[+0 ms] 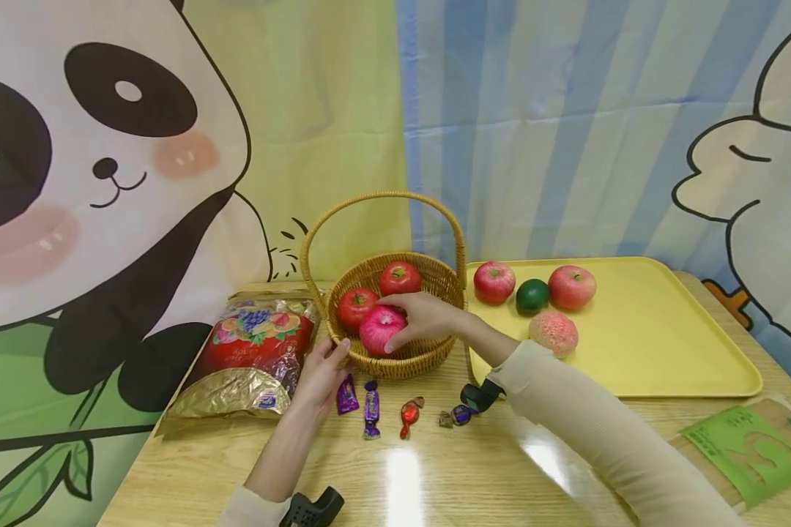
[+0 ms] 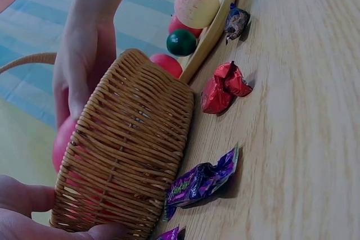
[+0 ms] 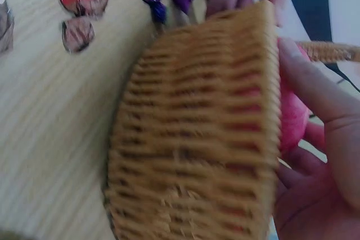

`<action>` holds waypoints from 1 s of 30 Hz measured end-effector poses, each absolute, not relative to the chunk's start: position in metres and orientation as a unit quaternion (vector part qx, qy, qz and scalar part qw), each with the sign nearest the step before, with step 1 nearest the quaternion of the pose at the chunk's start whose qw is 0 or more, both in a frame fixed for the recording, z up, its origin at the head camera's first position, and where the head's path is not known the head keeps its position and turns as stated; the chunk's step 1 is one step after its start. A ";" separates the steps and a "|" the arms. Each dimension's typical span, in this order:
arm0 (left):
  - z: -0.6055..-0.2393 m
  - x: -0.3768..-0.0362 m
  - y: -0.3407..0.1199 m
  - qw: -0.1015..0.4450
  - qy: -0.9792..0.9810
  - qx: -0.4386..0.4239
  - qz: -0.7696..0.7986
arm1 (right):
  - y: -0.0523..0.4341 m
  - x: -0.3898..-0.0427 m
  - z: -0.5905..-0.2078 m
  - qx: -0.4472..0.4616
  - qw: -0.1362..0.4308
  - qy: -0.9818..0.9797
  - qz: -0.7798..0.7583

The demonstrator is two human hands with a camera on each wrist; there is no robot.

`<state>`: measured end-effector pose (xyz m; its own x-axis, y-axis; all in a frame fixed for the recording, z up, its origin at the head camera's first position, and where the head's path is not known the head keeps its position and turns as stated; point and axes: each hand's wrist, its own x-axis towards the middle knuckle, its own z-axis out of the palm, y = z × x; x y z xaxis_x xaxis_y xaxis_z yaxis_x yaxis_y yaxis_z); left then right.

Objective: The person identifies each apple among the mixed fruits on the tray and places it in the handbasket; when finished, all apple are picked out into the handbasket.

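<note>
In the head view, my right hand reaches into the wicker basket and holds a bright pink apple, thumb at the near side and fingers over the far side. Two red round fruits lie in the basket behind and beside it. My left hand grips the basket's rim at the front left. The left wrist view shows the left thumb over the rim and the fingers along the outer weave. In the right wrist view the pink apple sits just inside the rim, against the right thumb.
On the yellow tray at right lie two apples, a dark green fruit and a speckled pink ball. Several wrapped candies line the table before the basket. A candy bag lies left, a green packet right.
</note>
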<state>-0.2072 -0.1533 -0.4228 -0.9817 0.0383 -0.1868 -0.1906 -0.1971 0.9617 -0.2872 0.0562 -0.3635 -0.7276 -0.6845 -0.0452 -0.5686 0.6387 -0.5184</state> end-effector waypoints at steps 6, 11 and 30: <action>-0.423 -0.209 -0.151 0.071 0.626 -0.061 0.774 | 0.044 -0.286 -0.374 -0.335 0.126 0.903 -0.240; -0.423 -0.209 -0.151 0.068 0.626 -0.057 0.775 | 0.038 -0.284 -0.374 -0.334 0.124 0.902 -0.245; -0.425 -0.209 -0.153 0.071 0.638 -0.057 0.765 | 0.041 -0.280 -0.373 -0.317 0.150 0.902 -0.253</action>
